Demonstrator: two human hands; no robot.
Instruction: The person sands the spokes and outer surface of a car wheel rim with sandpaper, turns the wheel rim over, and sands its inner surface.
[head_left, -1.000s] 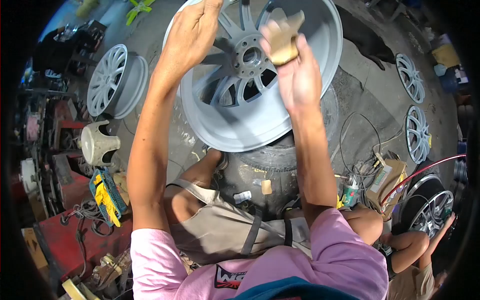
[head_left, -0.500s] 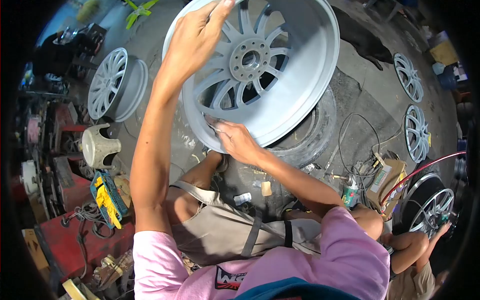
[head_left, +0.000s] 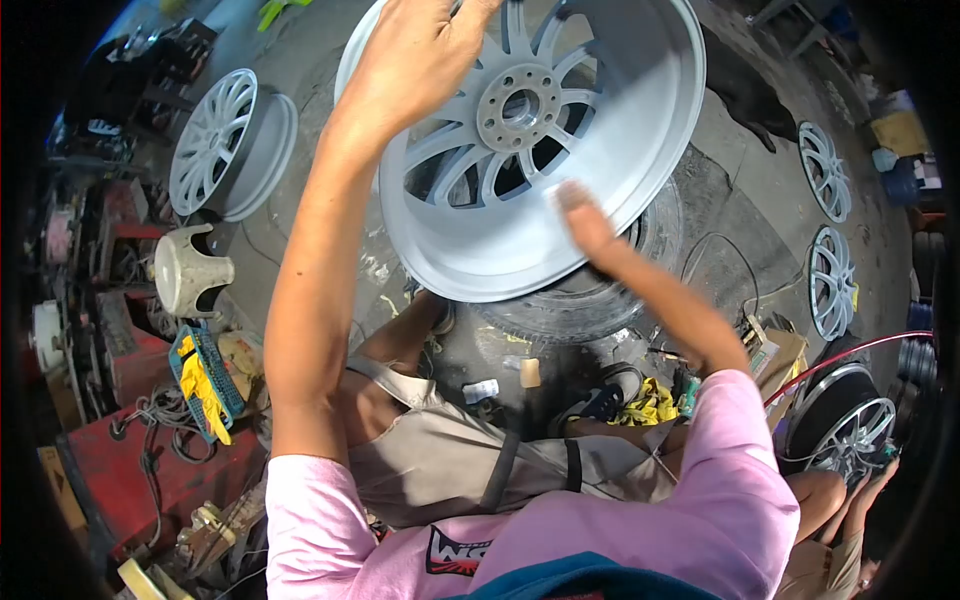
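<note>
A pale grey multi-spoke wheel rim (head_left: 480, 250) leans tilted in front of me, its hollow barrel facing my way. My left hand (head_left: 425, 55) is closed on its upper part; the fingertips run out of the top of the view. Against the inner barrel wall, low on the right, is my right hand (head_left: 590, 220), smeared by motion. Its fingers are closed on a small greyish piece that looks like sandpaper (head_left: 556, 198). Beneath the wheel rim lies a black tire (head_left: 570, 315) on the floor.
Another grey wheel (head_left: 262, 160) stands at left, near a white stool (head_left: 190, 270). A basket (head_left: 222, 375) holds yellow gloves (head_left: 200, 390). Two wheel faces (head_left: 825, 175) lie at right. A red hose (head_left: 850, 352) passes a co-worker's hand (head_left: 872, 490) at a tired wheel (head_left: 850, 425). A dark animal (head_left: 745, 90) lies behind.
My right hand has swept right and up along the inner barrel, from its lower left to its lower right. The wheel rim sits slightly further right in view, with my left hand still on it.
</note>
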